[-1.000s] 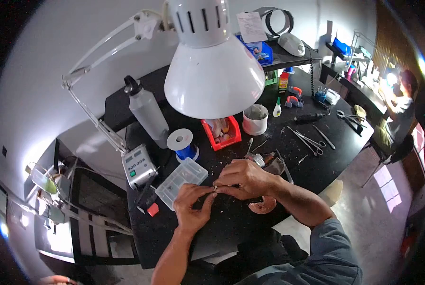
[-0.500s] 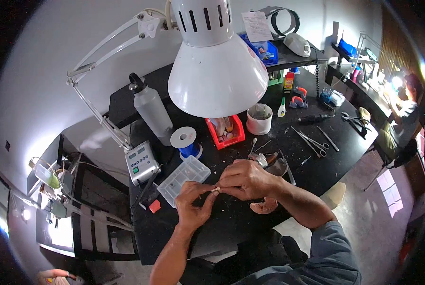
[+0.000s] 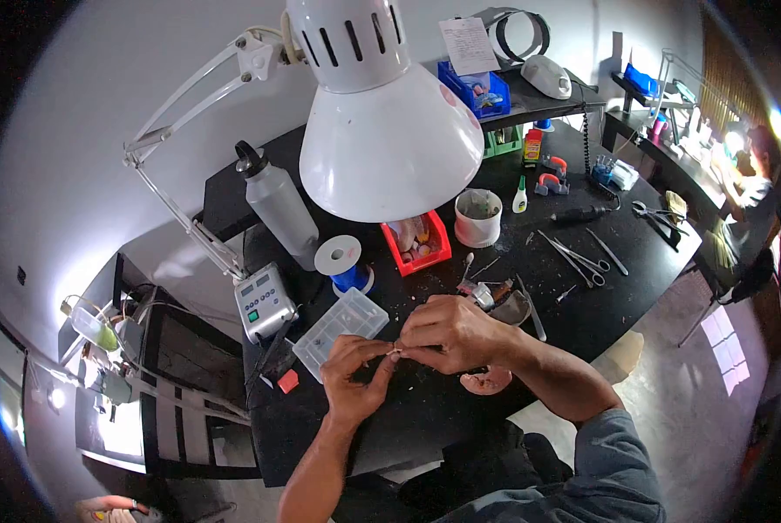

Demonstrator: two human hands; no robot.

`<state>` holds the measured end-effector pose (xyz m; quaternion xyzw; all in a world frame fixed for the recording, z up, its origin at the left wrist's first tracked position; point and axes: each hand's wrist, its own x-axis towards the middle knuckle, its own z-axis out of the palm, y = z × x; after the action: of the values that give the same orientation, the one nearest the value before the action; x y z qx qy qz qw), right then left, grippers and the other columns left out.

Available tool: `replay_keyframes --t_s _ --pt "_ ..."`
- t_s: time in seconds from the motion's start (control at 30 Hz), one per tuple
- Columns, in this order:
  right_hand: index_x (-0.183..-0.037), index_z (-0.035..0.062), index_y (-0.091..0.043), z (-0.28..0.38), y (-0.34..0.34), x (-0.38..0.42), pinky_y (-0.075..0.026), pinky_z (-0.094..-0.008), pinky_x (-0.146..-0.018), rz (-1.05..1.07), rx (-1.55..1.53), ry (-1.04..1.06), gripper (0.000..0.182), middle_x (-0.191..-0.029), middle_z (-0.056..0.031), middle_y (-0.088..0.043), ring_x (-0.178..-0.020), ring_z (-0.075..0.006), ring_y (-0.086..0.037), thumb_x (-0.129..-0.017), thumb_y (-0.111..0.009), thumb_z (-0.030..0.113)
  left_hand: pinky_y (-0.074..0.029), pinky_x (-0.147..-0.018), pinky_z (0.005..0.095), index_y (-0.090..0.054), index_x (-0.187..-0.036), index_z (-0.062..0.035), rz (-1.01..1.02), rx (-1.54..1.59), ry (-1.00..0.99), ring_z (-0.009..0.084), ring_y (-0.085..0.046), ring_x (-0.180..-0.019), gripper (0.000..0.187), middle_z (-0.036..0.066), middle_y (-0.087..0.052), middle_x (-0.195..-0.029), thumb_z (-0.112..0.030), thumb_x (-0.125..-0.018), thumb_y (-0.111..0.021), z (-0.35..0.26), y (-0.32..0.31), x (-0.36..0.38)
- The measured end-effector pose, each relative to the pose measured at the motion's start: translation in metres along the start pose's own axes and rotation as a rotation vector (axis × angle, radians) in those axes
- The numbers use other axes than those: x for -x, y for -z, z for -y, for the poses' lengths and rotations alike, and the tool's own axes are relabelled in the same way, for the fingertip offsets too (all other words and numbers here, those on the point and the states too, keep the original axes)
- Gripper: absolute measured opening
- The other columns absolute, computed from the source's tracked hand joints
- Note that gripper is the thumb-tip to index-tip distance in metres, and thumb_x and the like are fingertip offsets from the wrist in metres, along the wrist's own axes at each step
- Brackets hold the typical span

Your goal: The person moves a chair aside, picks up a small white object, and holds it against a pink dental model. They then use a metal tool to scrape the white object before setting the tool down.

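Fingertips of my left hand and my right hand meet over the black bench, both pinching a small whitish tooth-like piece. Most of that piece is covered by the fingers. Under my right wrist lies a pinkish curved dental model, partly hidden by the arm. A clear compartment box sits just behind my left hand, with small bits in it. Past my right hand are a small metal-and-clear item and a slim metal tool.
A white lamp shade hangs over the bench. Behind stand a grey bottle, a blue wire spool, a red bin and a white pot. Scissors lie right; a control box stands left. Another person sits far right.
The camera view has shifted slightly. My hands stay together, and the small piece shows less between the fingertips than before.
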<state>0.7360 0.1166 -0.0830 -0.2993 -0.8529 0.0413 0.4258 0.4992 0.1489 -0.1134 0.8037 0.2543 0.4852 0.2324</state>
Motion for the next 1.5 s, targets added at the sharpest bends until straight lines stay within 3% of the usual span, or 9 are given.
replay_keyframes --t_s 0.07,0.27,0.37,0.5,0.53,0.73,1.07,1.37,1.5 --pt "-0.099 0.0046 -0.076 0.0 0.0 0.0 -0.057 -0.0446 -0.072 -0.022 -0.009 0.01 0.015 -0.092 -0.0083 -0.073 -0.084 -0.0304 -0.074 -0.087 -0.083 0.011 -0.053 -0.074 0.0296 -0.08 -0.098 -0.0031 -0.009 -0.019 -0.037 0.0184 -0.069 -0.089 0.018 0.009 -0.08 -0.1 0.0 -0.083 -0.089 0.0 0.001 -0.003" --pt "-0.098 0.0034 -0.074 -0.011 0.003 0.002 -0.058 -0.045 -0.071 -0.138 0.024 -0.007 0.014 -0.094 -0.0094 -0.072 -0.085 -0.0321 -0.073 -0.087 -0.081 0.01 -0.047 -0.07 0.0266 -0.081 -0.102 -0.0019 0.055 0.19 0.259 0.0098 -0.062 -0.081 0.013 0.007 -0.078 -0.101 -0.003 -0.089 -0.086 0.006 -0.007 -0.025" --pt "-0.098 0.0025 -0.074 -0.013 0.001 0.002 -0.059 -0.044 -0.073 -0.179 0.041 -0.009 0.014 -0.095 -0.0107 -0.072 -0.088 -0.0322 -0.074 -0.088 -0.081 0.009 -0.045 -0.064 0.0288 -0.083 -0.1 -0.005 0.002 0.091 0.171 0.0127 -0.062 -0.075 0.016 0.009 -0.079 -0.092 -0.002 -0.085 -0.087 0.007 -0.01 -0.032" --pt "-0.098 0.0016 -0.074 -0.009 0.001 0.003 -0.061 -0.0427 -0.074 -0.131 0.037 0.02 0.014 -0.096 -0.0115 -0.073 -0.089 -0.0319 -0.074 -0.087 -0.08 0.008 -0.052 -0.074 0.0314 -0.084 -0.097 -0.0031 -0.033 -0.047 -0.003 0.0181 -0.069 -0.082 0.011 0.009 -0.081 -0.093 -0.003 -0.086 -0.086 0.001 -0.011 -0.022" --pt "-0.098 0.0018 -0.074 -0.01 -0.001 0.004 -0.061 -0.0428 -0.074 -0.119 0.038 0.025 0.013 -0.096 -0.0111 -0.073 -0.089 -0.0317 -0.074 -0.087 -0.08 0.007 -0.055 -0.079 0.035 -0.084 -0.093 -0.0033 -0.066 -0.009 -0.022 0.0233 -0.073 -0.086 0.012 0.011 -0.081 -0.093 0.0 -0.082 -0.085 -0.004 -0.011 -0.021" --pt "-0.097 0.0021 -0.074 -0.008 -0.002 0.002 -0.06 -0.0425 -0.07 -0.098 0.041 0.052 0.014 -0.097 -0.0093 -0.073 -0.087 -0.0306 -0.074 -0.085 -0.081 0.006 -0.057 -0.081 0.0367 -0.083 -0.095 -0.0047 -0.095 -0.069 -0.08 0.0282 -0.074 -0.086 0.019 0.011 -0.081 -0.095 0.001 -0.077 -0.084 -0.003 -0.011 -0.016" --pt "-0.097 0.0026 -0.075 -0.007 0.0 0.001 -0.06 -0.0437 -0.072 -0.122 0.007 0.018 0.014 -0.096 -0.0088 -0.074 -0.088 -0.0317 -0.074 -0.085 -0.08 0.006 -0.056 -0.077 0.0386 -0.08 -0.095 -0.0024 -0.085 -0.106 -0.135 0.0296 -0.073 -0.084 0.017 0.014 -0.079 -0.094 0.002 -0.079 -0.085 -0.011 -0.01 -0.018" --pt "-0.098 0.0035 -0.077 -0.006 0.004 0.0 -0.061 -0.0426 -0.074 -0.116 0.032 -0.038 0.016 -0.098 -0.0105 -0.076 -0.089 -0.0313 -0.076 -0.084 -0.083 0.006 -0.055 -0.076 0.0376 -0.082 -0.102 -0.0042 -0.085 -0.015 0.024 0.0265 -0.072 -0.085 0.02 0.013 -0.078 -0.093 -0.002 -0.082 -0.087 -0.003 -0.014 -0.012" --pt "-0.101 0.0063 -0.077 -0.006 0.004 -0.002 -0.062 -0.0426 -0.071 -0.092 0.062 -0.061 0.019 -0.095 -0.0115 -0.076 -0.084 -0.0331 -0.076 -0.085 -0.086 0.01 -0.054 -0.079 0.0367 -0.083 -0.106 -0.0061 -0.075 0.035 -0.02 0.0254 -0.071 -0.085 0.023 0.012 -0.079 -0.094 -0.002 -0.083 -0.086 0.002 -0.015 -0.012"
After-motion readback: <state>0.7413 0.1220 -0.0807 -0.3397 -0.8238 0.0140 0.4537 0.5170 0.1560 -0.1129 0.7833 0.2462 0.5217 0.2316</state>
